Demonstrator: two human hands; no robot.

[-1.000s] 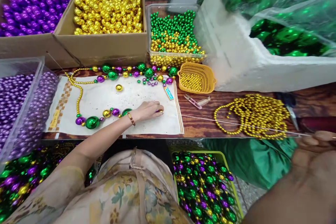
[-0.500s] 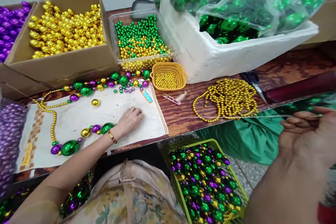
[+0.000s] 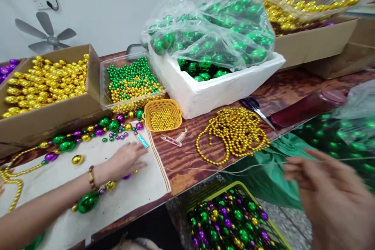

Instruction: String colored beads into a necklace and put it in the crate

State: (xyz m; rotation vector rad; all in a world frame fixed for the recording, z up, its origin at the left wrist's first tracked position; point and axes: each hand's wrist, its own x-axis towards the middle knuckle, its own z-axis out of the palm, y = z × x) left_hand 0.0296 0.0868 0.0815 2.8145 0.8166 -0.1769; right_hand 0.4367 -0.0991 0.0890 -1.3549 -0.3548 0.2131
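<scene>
My left hand [image 3: 125, 162], with a beaded bracelet on its wrist, hovers palm down over the white cloth [image 3: 63, 177], fingers apart and nothing held. Beneath and beside it lies part of a bead strand with a large green bead [image 3: 88, 202] and a small gold bead [image 3: 110, 185]. A loose gold bead [image 3: 77, 159] rests to its left. My right hand [image 3: 331, 191], blurred, is off the table edge at the right, its fingers closed on a thin thread [image 3: 246, 168] that runs slackly left to the cloth. Gold bead chain [image 3: 246, 133] lies heaped between the hands.
Behind stand a carton of gold beads [image 3: 17, 131], a clear tub [image 3: 102, 103], a small orange basket [image 3: 164, 128] and a white foam box [image 3: 202, 103]. Scissors [image 3: 265, 119], pink snips [image 3: 171, 140] and a dark red bottle [image 3: 307, 107] lie around. A yellow-green crate [image 3: 274, 222] sits below.
The view has swung right. My left hand has opened from its closed grip near the strand and lifted over the cloth. The thread, taut before, now sags.
</scene>
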